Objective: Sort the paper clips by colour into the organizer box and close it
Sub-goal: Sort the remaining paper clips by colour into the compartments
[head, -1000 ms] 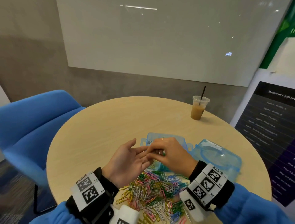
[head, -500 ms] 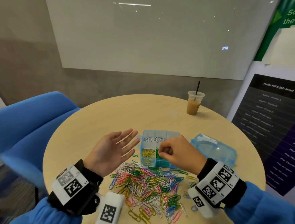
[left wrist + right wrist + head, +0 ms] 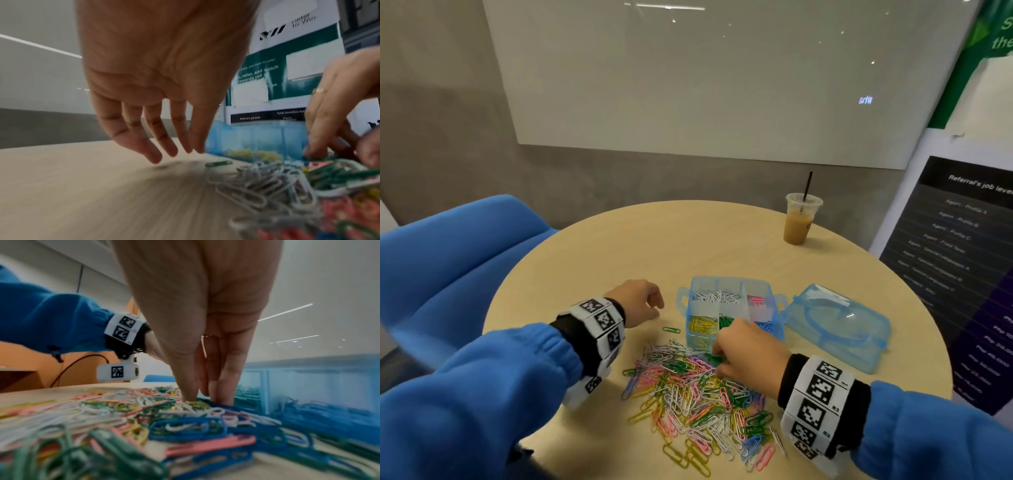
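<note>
Sorting continues at the round table [image 3: 592, 260]: the organizer box [image 3: 729, 310], lid off, stands long side across behind the heaped paper clips [image 3: 698, 394]. Right hand [image 3: 748, 353] fingers [image 3: 189, 392] press together on the pile's far edge, seemingly pinching a green clip [image 3: 714, 358]. Left hand [image 3: 638, 301] hangs loosely spread over a stray clip [image 3: 671, 330] lying crosswise. Next: lift into the green compartment.

Head cam looks down; wrist cams low, close; all share clip pile [image 3: 698, 394].
</note>
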`<action>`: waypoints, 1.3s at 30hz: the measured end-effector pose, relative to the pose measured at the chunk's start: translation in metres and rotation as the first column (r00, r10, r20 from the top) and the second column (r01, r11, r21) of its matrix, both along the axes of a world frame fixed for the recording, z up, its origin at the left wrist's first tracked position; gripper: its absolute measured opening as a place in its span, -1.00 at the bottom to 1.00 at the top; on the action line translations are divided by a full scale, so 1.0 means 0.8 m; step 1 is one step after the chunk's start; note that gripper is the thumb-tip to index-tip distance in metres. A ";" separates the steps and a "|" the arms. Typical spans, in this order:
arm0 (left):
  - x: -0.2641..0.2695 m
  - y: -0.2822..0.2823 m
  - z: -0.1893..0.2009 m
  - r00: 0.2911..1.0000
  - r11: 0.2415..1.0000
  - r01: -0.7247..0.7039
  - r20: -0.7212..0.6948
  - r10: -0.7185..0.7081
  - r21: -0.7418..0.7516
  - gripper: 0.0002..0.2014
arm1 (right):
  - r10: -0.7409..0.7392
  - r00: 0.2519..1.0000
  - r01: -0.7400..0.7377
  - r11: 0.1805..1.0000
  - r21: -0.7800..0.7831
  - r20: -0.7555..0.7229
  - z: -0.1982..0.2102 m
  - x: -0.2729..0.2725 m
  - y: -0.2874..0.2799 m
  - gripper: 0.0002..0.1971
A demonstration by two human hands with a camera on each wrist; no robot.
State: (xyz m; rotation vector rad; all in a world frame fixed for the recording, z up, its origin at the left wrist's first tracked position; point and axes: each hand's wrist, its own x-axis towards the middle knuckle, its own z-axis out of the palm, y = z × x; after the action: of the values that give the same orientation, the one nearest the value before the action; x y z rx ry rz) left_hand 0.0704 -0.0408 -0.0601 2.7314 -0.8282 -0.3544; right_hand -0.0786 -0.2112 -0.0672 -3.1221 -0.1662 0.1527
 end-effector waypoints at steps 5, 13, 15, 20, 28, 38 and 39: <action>0.012 -0.017 -0.018 0.992 0.994 0.097 -0.090 -0.093 0.047 -0.73 | 0.027 0.999 -0.028 0.999 -0.021 -0.018 0.001 -0.002 0.002 -0.81; 0.011 -0.019 -0.025 0.986 0.990 0.131 -0.105 -0.126 0.043 -0.82 | -0.037 0.999 0.047 0.921 0.387 -0.033 0.009 -0.006 -0.028 -0.89; 0.010 -0.018 -0.026 0.986 0.988 0.136 -0.103 -0.128 0.076 -0.82 | -0.074 0.994 0.103 0.853 0.512 -0.076 0.015 -0.005 -0.037 -0.89; 0.011 -0.009 -0.015 0.990 0.989 0.112 -0.099 -0.102 0.098 -0.86 | -0.114 0.969 0.241 0.627 0.741 -0.219 0.032 -0.010 -0.055 -0.92; -0.016 -0.021 0.040 0.999 0.927 0.025 0.049 -0.007 -0.375 -0.91 | -0.224 0.958 0.260 0.402 0.878 -0.181 0.047 -0.006 -0.078 -0.83; -0.063 -0.085 0.040 0.916 0.819 0.026 -0.314 -0.249 -0.573 -0.89 | -0.331 0.940 0.192 0.330 0.924 -0.077 0.042 0.003 -0.078 -0.83; -0.063 -0.086 0.039 0.925 0.822 0.021 -0.300 -0.231 -0.570 -0.91 | -0.348 0.935 0.188 0.321 0.928 -0.069 0.040 0.005 -0.078 -0.84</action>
State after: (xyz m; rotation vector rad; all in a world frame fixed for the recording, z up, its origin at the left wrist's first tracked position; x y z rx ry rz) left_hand 0.0199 -0.1098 -0.0287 1.9911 -0.8496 -0.5231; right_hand -0.0747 -0.2739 -0.0353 -1.9200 0.2221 -0.1467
